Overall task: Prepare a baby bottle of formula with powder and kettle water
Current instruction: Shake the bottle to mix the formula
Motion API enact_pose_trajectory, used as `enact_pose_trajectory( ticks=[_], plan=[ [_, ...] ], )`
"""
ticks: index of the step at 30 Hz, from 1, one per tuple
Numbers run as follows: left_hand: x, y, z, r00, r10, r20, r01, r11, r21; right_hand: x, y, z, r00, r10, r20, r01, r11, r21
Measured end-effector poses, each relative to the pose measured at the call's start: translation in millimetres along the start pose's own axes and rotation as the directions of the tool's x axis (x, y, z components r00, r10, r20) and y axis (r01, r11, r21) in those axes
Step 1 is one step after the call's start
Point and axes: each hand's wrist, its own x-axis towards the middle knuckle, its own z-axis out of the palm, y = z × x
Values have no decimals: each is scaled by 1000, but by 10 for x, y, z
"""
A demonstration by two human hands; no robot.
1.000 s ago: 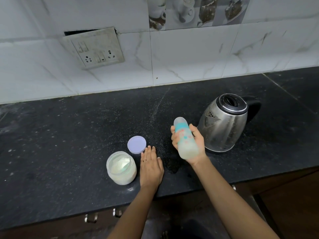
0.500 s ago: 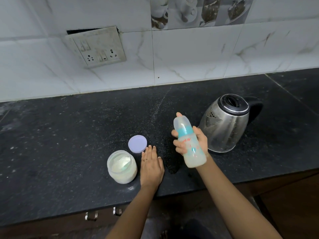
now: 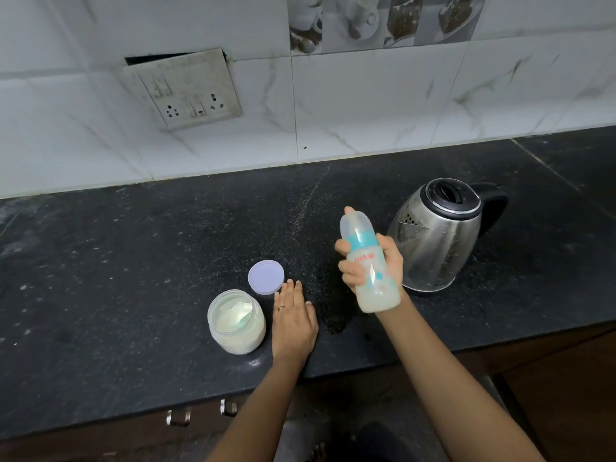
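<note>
At the left of the counter (image 3: 133, 261), the open powder jar (image 3: 236, 321) and lid (image 3: 266, 276) are seen, with the left hand (image 3: 293, 318) laid flat beside them. Near the kettle (image 3: 436, 238), the capped bottle (image 3: 368, 261) is gripped by the right hand (image 3: 392, 265); mixing is judged underway, so firm shaking is needed.
</note>
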Motion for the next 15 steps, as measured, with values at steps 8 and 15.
enact_pose_trajectory(
  ticks=[8, 15],
  plan=[
    [-2, -6, -5, 1000, -4, 14, 4, 1000, -6, 10, 28, 155, 999, 31, -33, -28, 996, 87],
    [-1, -6, -8, 1000, 1, 12, -1, 1000, -8, 9, 20, 160, 1000, 7, -30, -8, 1000, -24]
  ],
)
